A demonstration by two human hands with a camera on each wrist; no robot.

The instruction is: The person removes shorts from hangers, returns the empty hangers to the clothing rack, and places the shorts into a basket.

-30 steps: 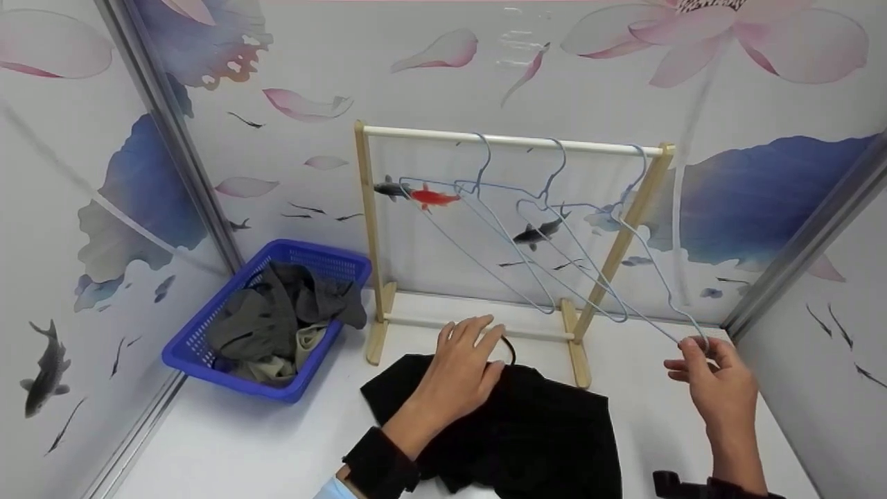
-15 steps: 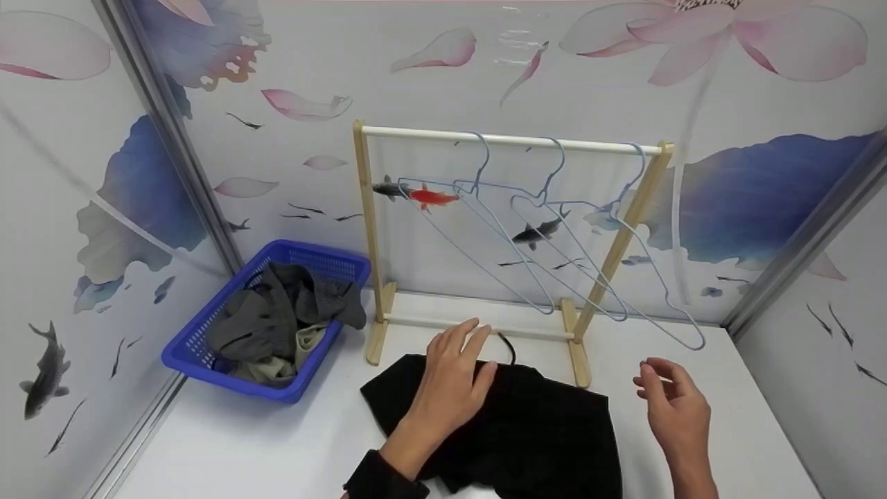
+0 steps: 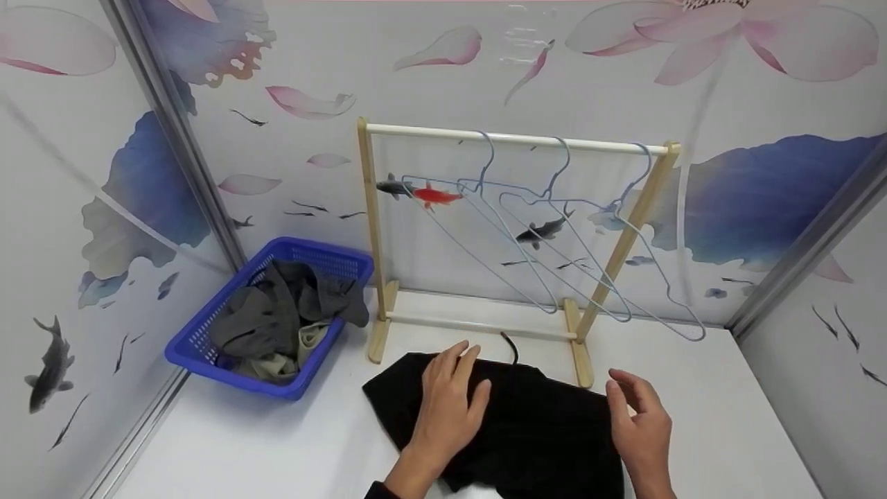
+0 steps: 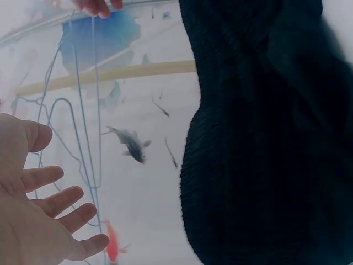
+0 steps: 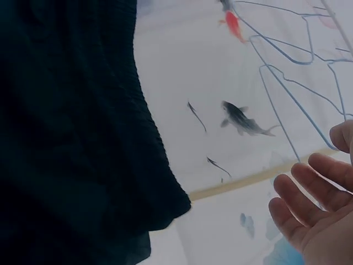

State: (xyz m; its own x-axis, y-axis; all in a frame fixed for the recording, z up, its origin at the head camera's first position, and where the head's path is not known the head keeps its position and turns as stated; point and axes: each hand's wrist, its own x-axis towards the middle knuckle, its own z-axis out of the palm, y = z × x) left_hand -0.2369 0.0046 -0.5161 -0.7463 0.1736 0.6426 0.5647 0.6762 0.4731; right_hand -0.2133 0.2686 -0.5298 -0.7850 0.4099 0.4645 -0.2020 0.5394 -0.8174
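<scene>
Black pants [image 3: 540, 430] with a gathered, elastic-looking edge lie on the white table; a thin black cord [image 3: 513, 348] curves out from their far edge. My left hand [image 3: 447, 402] is over their left part, fingers loosely extended. Whether it touches the cloth is hard to tell. At their right edge is my right hand [image 3: 641, 416], fingers loosely bent, holding nothing. The dark cloth [image 4: 259, 138] fills the right side of the left wrist view, beside the left palm [image 4: 27, 210]. In the right wrist view the cloth [image 5: 71, 132] is on the left, apart from the right fingers [image 5: 309, 199].
Behind the pants stands a wooden rack [image 3: 627, 242] with a white rail [image 3: 429, 130]. Three blue wire hangers hang from it, the rightmost hanger [image 3: 658, 253] reaching past the post. A blue basket [image 3: 183, 346] with grey and beige clothes [image 3: 260, 319] is at the left.
My right hand has let go of the rightmost hanger's lower corner and moved left and down to the pants. That hanger has swung slightly. My left hand has drawn back slightly.
</scene>
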